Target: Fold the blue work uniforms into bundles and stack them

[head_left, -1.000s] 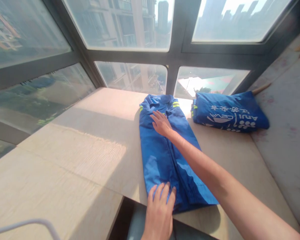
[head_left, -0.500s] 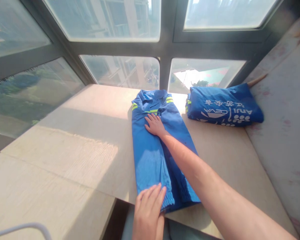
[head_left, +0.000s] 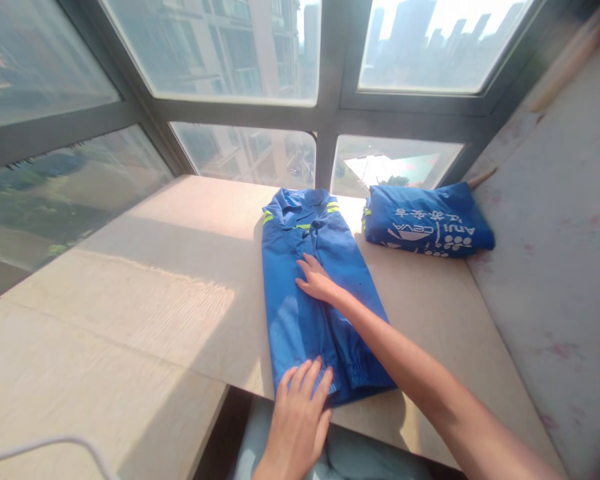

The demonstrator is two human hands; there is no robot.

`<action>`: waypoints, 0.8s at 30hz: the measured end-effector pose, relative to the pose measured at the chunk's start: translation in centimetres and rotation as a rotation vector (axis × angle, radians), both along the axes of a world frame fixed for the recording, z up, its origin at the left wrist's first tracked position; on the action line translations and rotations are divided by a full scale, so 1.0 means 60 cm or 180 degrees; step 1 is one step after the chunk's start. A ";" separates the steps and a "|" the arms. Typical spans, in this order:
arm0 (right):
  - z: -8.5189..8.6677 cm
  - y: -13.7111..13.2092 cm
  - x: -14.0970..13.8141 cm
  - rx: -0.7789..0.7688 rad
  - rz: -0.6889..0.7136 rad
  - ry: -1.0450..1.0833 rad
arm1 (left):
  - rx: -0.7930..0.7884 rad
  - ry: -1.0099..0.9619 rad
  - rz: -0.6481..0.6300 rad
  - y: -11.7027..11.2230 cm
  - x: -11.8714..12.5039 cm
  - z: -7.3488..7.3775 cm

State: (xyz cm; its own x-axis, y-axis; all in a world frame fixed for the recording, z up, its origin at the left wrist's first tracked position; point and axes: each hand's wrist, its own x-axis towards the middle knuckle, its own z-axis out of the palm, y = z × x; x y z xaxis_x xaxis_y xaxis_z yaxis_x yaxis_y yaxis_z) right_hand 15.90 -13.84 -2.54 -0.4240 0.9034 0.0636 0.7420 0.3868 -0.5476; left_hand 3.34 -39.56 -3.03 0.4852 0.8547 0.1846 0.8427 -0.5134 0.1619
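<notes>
A blue work jacket point(head_left: 293, 307) with yellow-green reflective stripes lies folded lengthwise on the wooden surface, its collar toward the window and its elastic cuffs near me. My right hand point(head_left: 317, 281) rests on the middle of the jacket's front, fingers stretched out. At the lower edge, by a cuff, my left hand point(head_left: 300, 407) lies on the cloth with fingers spread. Neither hand grips the fabric.
A second blue garment point(head_left: 425, 220), folded into a bundle with white lettering, lies at the back right by the wall point(head_left: 545, 267). Window frames point(head_left: 325, 113) border the wooden tabletop point(head_left: 145, 293). A white cable point(head_left: 55, 440) curves at the lower left.
My right hand has moved down the jacket from near the collar toward its middle. My left hand's fingers have spread at the lower edge. The view has shifted slightly.
</notes>
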 end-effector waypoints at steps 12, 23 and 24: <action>0.021 -0.374 0.194 0.1027 0.0015 0.0396 | 0.0112 -0.0278 -0.0232 0.013 -0.017 0.011; -0.031 -0.386 0.192 0.1178 -0.0155 0.0512 | 0.0266 -0.0903 -0.0060 0.016 -0.024 0.039; -0.027 -0.387 0.192 0.1229 -0.0230 0.0644 | 0.0257 -0.0941 -0.0068 0.017 -0.025 0.043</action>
State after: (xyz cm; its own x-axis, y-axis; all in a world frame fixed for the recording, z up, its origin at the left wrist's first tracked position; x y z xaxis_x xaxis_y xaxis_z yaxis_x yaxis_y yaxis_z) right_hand 27.40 -37.05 -4.16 -0.3050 0.8239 0.4777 0.6673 0.5427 -0.5101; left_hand 1.87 -38.56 -0.43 0.4181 0.8217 0.3873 0.7541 -0.5517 0.3563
